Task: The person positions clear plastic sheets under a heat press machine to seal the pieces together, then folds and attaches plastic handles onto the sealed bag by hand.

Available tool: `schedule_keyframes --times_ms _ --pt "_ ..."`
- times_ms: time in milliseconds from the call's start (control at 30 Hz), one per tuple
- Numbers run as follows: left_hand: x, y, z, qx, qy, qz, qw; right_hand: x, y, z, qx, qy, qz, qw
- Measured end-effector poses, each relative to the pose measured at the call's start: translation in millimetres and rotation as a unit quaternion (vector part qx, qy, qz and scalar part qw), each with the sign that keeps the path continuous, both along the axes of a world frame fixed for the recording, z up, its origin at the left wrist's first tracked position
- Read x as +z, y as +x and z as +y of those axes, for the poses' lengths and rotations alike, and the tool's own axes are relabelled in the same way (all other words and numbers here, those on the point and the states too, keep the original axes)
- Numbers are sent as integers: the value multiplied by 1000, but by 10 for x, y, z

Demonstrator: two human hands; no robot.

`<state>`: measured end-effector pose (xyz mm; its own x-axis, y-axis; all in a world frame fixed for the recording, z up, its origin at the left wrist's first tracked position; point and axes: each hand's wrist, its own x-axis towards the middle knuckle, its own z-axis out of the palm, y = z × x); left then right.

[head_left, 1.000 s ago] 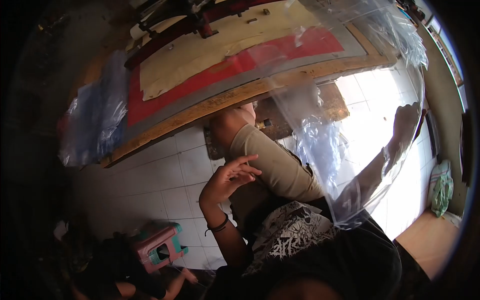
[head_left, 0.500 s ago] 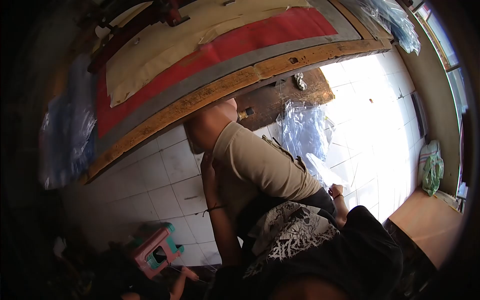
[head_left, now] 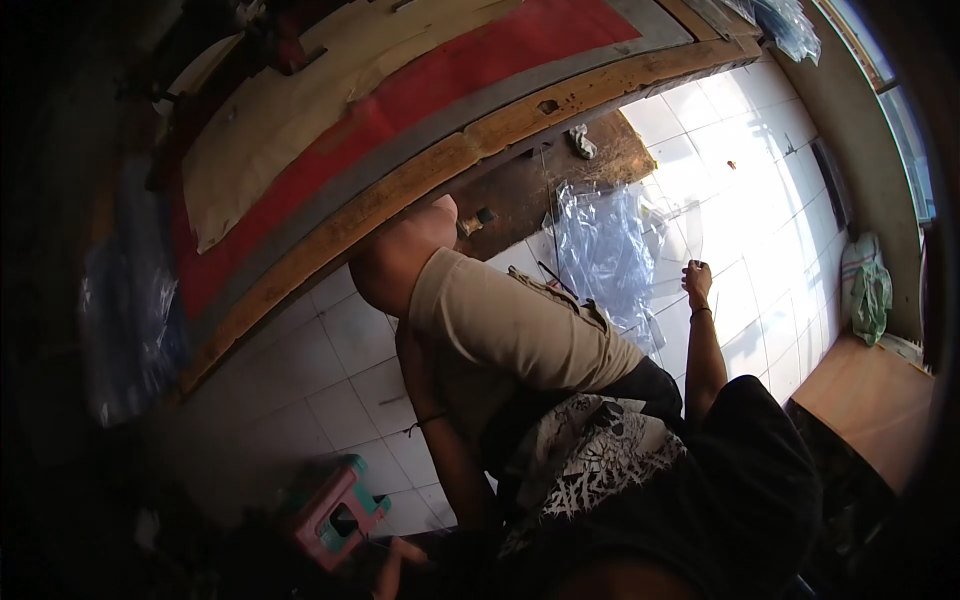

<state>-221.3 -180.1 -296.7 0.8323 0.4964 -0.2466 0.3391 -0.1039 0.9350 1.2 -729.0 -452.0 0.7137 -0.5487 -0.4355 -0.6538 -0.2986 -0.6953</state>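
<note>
My right hand [head_left: 697, 283] is stretched out over the tiled floor, fingers closed round the end of a thin translucent plastic piece [head_left: 694, 232] pointing away from me. To its left lies a heap of clear plastic bags [head_left: 600, 245], on the floor against a dark wooden board [head_left: 520, 190]. My left forearm, with a cord at the wrist, runs up beside my bent leg [head_left: 520, 315]; the left hand itself is hidden behind the leg.
A wood-edged table [head_left: 450, 165] with red and tan sheets crosses the top. More plastic bags [head_left: 130, 300] hang at its left end. A pink and green stool [head_left: 345, 515] and another person's hand [head_left: 402, 560] are at lower left. A green bag [head_left: 870, 300] stands by the right wall.
My right hand has moved forward and slightly right, away from my body, carrying the translucent plastic piece past the heap. The view has shifted a little. My left arm stays by the leg.
</note>
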Motion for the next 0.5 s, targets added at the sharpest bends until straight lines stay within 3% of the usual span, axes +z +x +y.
schedule_keyframes --times_ms 67,167,233,300,333,400,467,500 --pt "15 -26 -4 -6 45 15 999 103 86 23 -56 0 -49 997" --pt "-58 -13 9 4 67 9 998 228 -13 201 -128 121 -106 979" --pt "-100 5 13 2 64 5 998 63 -209 349 -59 156 -42 985" --pt "-119 29 30 1 43 -1 999 -378 -460 450 76 233 69 967" --pt "-132 29 26 0 33 -5 999 -314 -684 693 142 236 105 956" --pt "-149 38 33 -2 17 -9 1000 -255 -847 1158 371 196 313 852" --pt "-151 39 26 -3 4 -12 1000 66 -1006 1448 593 -4 272 758" --pt "-152 43 26 -4 -1 -13 1000 -197 -1014 1470 620 25 226 751"
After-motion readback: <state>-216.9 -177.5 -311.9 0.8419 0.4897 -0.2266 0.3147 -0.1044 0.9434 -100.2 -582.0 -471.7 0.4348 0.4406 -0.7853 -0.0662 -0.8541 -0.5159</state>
